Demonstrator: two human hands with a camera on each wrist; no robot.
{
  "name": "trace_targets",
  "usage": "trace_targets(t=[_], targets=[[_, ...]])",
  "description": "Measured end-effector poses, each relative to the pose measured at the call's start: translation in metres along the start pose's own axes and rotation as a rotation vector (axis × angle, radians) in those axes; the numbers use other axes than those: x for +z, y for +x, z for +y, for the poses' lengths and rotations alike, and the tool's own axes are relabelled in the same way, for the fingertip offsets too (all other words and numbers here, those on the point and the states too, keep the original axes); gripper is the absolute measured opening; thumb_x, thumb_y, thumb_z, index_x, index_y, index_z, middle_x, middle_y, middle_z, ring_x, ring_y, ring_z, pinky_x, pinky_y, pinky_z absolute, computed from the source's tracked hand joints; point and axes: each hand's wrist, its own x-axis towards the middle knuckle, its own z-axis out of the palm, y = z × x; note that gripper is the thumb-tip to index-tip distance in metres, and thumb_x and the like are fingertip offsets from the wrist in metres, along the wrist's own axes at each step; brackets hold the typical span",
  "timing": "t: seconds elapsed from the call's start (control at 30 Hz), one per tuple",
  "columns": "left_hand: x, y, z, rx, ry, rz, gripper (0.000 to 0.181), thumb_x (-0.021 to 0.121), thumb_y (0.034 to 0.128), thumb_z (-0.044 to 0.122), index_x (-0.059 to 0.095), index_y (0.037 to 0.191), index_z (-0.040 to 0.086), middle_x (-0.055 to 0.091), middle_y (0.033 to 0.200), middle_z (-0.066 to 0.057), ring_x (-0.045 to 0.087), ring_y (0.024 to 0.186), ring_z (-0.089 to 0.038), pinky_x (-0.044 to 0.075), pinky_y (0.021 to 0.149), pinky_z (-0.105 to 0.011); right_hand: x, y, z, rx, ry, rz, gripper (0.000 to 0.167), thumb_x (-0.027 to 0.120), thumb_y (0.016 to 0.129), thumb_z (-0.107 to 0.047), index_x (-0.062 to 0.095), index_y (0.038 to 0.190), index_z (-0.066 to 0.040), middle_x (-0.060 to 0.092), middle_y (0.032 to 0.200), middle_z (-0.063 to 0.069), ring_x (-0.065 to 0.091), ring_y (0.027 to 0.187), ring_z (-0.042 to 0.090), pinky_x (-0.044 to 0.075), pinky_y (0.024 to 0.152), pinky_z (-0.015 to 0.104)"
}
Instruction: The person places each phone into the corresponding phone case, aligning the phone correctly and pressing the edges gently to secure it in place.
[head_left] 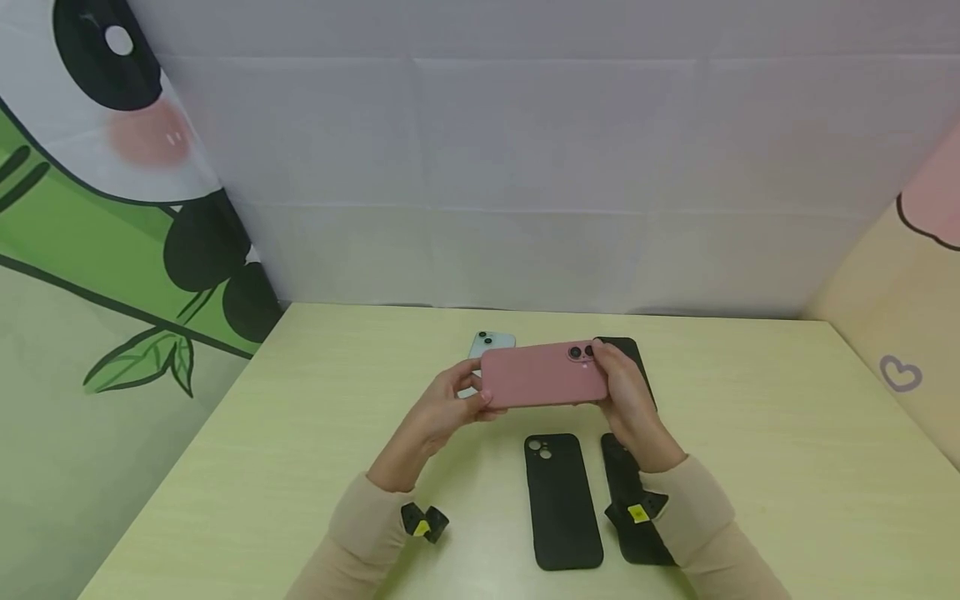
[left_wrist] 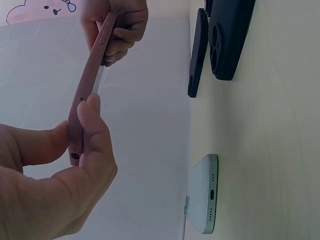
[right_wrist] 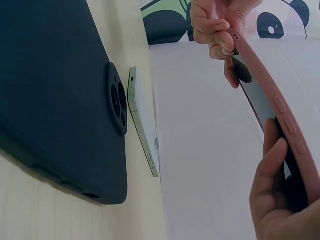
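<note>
Both hands hold a phone in a pink case (head_left: 536, 375) sideways above the table, its camera side facing up in the head view. My left hand (head_left: 450, 398) pinches one end between thumb and fingers. At the camera end, my right hand (head_left: 628, 408) grips the case, thumb beside the lenses. The right wrist view shows side buttons on the pink case (right_wrist: 280, 102) and a glossy, reflecting screen. Behind the hands lies a pale phone (head_left: 495, 340), partly hidden. Nearer my body rests a black phone case (head_left: 564, 504) with camera cutouts.
Another black case (head_left: 626, 492) lies under my right forearm, partly covered. A further black phone-shaped item (head_left: 624, 346) sits behind the right hand. The pale yellow table (head_left: 300, 433) meets a whitish wall sheet (head_left: 525, 150) at its back edge.
</note>
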Motion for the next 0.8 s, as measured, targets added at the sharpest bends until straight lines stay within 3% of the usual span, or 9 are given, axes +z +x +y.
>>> trace_targets(t=[0.13, 0.3, 0.57, 0.8], targets=[[-0.004, 0.000, 0.001, -0.004, 0.025, -0.037, 0.049, 0.047, 0.0913, -0.005, 0.030, 0.138, -0.002, 0.049, 0.092, -0.010, 0.065, 0.078, -0.014, 0.053, 0.076, -0.026, 0.002, 0.000, -0.001, -0.025, -0.009, 0.040, 0.030, 0.033, 0.100, -0.031, 0.043, 0.085, -0.007, 0.039, 0.090, 0.001, 0.040, 0.075, 0.010, 0.038, 0.062, 0.021], [-0.009, -0.001, 0.002, -0.037, 0.016, -0.115, 0.045, 0.046, 0.0920, -0.003, 0.031, 0.135, -0.002, 0.050, 0.097, -0.010, 0.066, 0.083, -0.017, 0.053, 0.079, -0.028, 0.003, 0.000, -0.003, -0.036, -0.031, 0.087, 0.031, 0.035, 0.100, -0.028, 0.042, 0.076, -0.008, 0.038, 0.086, 0.000, 0.038, 0.073, 0.011, 0.034, 0.060, 0.022], [-0.012, -0.001, 0.003, -0.085, 0.011, -0.187, 0.039, 0.048, 0.0901, -0.004, 0.033, 0.126, -0.003, 0.054, 0.096, -0.009, 0.065, 0.089, -0.024, 0.053, 0.080, -0.030, 0.001, -0.002, -0.005, 0.013, -0.013, 0.094, 0.024, 0.037, 0.099, -0.025, 0.051, 0.093, -0.006, 0.044, 0.093, -0.001, 0.045, 0.081, 0.008, 0.040, 0.068, 0.020], [-0.010, 0.002, -0.002, -0.111, 0.031, -0.156, 0.035, 0.040, 0.0983, 0.016, 0.036, 0.127, -0.003, 0.057, 0.106, -0.014, 0.064, 0.086, -0.016, 0.052, 0.082, -0.032, 0.000, -0.003, -0.006, 0.041, 0.012, 0.094, 0.031, 0.035, 0.099, -0.020, 0.047, 0.118, 0.002, 0.044, 0.115, 0.006, 0.045, 0.100, 0.011, 0.043, 0.078, 0.019]])
